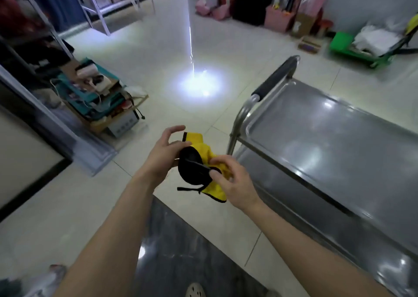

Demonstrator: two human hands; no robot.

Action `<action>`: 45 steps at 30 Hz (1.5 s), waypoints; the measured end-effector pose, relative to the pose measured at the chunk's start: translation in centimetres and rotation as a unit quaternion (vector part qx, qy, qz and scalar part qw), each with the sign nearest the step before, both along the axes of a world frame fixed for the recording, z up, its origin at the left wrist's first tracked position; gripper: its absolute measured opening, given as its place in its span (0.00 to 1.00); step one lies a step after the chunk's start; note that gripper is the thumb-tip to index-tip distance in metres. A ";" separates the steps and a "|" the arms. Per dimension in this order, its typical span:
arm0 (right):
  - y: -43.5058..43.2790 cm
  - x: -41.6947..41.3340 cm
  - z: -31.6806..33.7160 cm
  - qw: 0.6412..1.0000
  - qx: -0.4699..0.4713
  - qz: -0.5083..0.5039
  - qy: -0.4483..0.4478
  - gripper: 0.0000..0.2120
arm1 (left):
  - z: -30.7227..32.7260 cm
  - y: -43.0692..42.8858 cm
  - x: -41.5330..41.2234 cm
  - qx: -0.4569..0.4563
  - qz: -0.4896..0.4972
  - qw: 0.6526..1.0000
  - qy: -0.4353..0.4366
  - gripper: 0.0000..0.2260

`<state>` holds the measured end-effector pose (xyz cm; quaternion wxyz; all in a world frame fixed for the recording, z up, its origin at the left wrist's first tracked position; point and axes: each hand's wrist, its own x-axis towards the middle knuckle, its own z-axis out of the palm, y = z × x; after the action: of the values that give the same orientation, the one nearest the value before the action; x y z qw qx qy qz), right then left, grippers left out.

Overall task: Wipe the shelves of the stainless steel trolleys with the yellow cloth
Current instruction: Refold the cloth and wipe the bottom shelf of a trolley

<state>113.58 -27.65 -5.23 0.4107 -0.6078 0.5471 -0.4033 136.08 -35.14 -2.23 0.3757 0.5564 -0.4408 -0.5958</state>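
A cluttered box (99,97) sits on the tiled floor (147,54) to the left, and a green cart (362,50) far back on the right. The steel trolley (328,152) stands just right of the hands. Both forearms reach forward. The left hand (166,148), blurred, seems to clasp the yellow cloth (207,153). The right hand (235,180) pinches its lower fold, above the floor.

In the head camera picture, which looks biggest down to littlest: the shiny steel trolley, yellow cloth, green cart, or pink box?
1. Shiny stainless steel trolley: biggest by far.
2. Green flat cart and black-edged yellow cloth: about alike; cloth is near, cart far, so unranked.
3. Pink box by the wall: smallest.
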 end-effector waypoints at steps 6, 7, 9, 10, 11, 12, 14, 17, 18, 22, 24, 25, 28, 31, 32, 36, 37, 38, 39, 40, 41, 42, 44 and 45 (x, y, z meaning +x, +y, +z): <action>-6.0 2.2 10.1 0.994 0.003 -0.108 -0.015 0.18 | 10.8 -3.9 5.6 -0.080 0.014 0.996 -0.036 0.10; -7.3 2.5 11.2 0.994 0.003 -0.113 -0.001 0.21 | 11.7 -4.7 6.6 -0.083 0.029 0.996 -0.034 0.10; -9.8 2.9 13.2 0.993 -0.013 -0.119 0.023 0.19 | 13.3 -6.2 8.3 -0.087 0.059 0.994 -0.036 0.09; -11.0 2.9 14.2 0.992 -0.030 -0.121 0.034 0.14 | 13.9 -6.9 9.1 -0.086 0.077 0.993 -0.036 0.09; -12.2 2.9 15.2 0.990 -0.045 -0.125 0.040 0.10 | 14.4 -7.8 9.9 -0.085 0.092 0.992 -0.032 0.10; -13.3 2.9 16.3 0.989 -0.056 -0.126 0.045 0.10 | 14.7 -8.7 10.7 -0.086 0.102 0.991 -0.028 0.11; -15.6 2.6 18.5 0.989 -0.056 -0.107 0.082 0.16 | 15.4 -10.9 12.2 -0.092 0.103 0.990 -0.033 0.15; -19.8 1.6 21.2 0.987 -0.045 -0.045 0.146 0.12 | 16.1 -15.1 14.8 -0.100 0.058 0.993 -0.018 0.26; -21.5 1.2 21.9 0.987 -0.055 -0.033 0.150 0.08 | 16.2 -16.8 15.6 -0.106 0.045 0.993 -0.014 0.28; -29.5 1.7 24.0 0.985 -0.120 -0.081 0.098 0.06 | 15.0 -25.8 16.7 -0.118 0.016 0.972 -0.202 0.19; -34.6 3.1 24.2 0.985 -0.130 -0.064 0.093 0.06 | 13.5 -29.8 15.4 -0.138 -0.016 0.947 -0.291 0.16; -37.1 3.9 24.1 0.986 -0.124 -0.048 0.099 0.06 | 13.0 -31.7 14.2 -0.146 -0.047 0.949 -0.275 0.19; -43.4 5.6 23.0 0.985 -0.097 0.012 0.143 0.02 | 11.9 -36.4 9.7 -0.093 -0.212 0.965 -0.120 0.27; -48.2 4.6 22.6 0.984 -0.055 0.020 0.167 0.02 | 10.2 -41.2 6.0 -0.085 -0.334 0.938 -0.040 0.24; -49.4 3.4 22.7 0.985 -0.045 0.003 0.165 0.02 | 9.9 -42.9 5.0 -0.067 -0.354 0.933 -0.014 0.24; -54.1 -2.0 23.5 0.987 0.019 -0.032 0.159 0.03 | 9.5 -49.8 0.1 -0.085 -0.407 0.906 -0.083 0.18; -55.5 -3.5 24.0 0.988 0.036 -0.043 0.143 0.03 | 9.6 -52.0 -1.2 -0.098 -0.403 0.905 -0.097 0.15; -56.7 -5.0 24.4 0.991 0.045 -0.073 0.106 0.05 | 9.7 -54.4 -2.5 -0.107 -0.391 0.910 -0.087 0.13; -57.8 -6.6 24.7 0.991 0.052 -0.119 0.039 0.10 | 9.8 -57.0 -3.7 -0.098 -0.369 0.923 -0.047 0.13; -58.6 -8.4 24.5 0.979 0.066 -0.179 -0.071 0.17 | 10.1 -59.7 -5.0 -0.072 -0.342 0.937 0.010 0.15; -58.9 -10.1 23.5 0.950 0.107 -0.234 -0.179 0.26 | 10.4 -62.4 -6.2 -0.050 -0.318 0.945 0.052 0.16; -58.7 -11.3 21.4 0.923 0.154 -0.254 -0.242 0.33 | 10.3 -65.2 -7.3 -0.042 -0.305 0.949 0.067 0.16; -58.0 -12.3 15.0 0.901 0.247 -0.223 -0.277 0.42 | 9.4 -70.1 -9.1 -0.021 -0.314 0.947 0.058 0.14; -57.7 -12.0 12.0 0.880 0.289 -0.207 -0.314 0.47 | 8.9 -72.3 -9.9 0.006 -0.338 0.940 0.052 0.14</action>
<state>101.54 -85.32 6.76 0.6252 -0.1764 0.5953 -0.4728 126.23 -107.40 6.70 0.1709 0.3450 -0.5796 -0.7182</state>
